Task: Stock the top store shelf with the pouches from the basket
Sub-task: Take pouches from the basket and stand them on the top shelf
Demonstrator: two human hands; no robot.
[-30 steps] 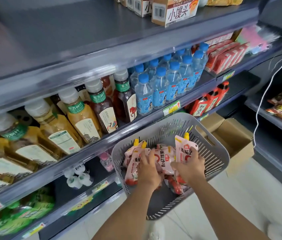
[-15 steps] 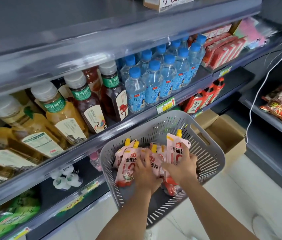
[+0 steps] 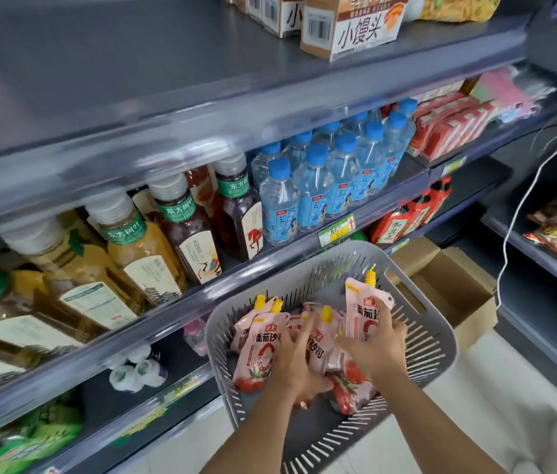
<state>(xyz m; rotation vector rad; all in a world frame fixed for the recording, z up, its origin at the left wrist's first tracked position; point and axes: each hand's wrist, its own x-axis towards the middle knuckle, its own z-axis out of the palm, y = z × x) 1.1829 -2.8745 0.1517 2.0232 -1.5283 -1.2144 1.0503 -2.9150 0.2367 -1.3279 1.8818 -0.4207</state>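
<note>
Right hand (image 3: pixel 374 350) gripping upright pouch (image 3: pixel 362 311), spout up

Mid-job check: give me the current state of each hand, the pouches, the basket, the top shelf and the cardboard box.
left hand: in the basket, gripping pouches
right hand: holding one pouch upright
pouches: all in the basket, caps on
basket: partly filled
top shelf: mostly bare, cartons at its right end
cardboard box: open, on the floor

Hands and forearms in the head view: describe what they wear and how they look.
Both forearms are bare, with no sleeve showing up to the bottom frame edge. The left hand and right hand wear no gloves; no rings, watch or bracelet are visible. Fingernails look short and unpainted.
</note>
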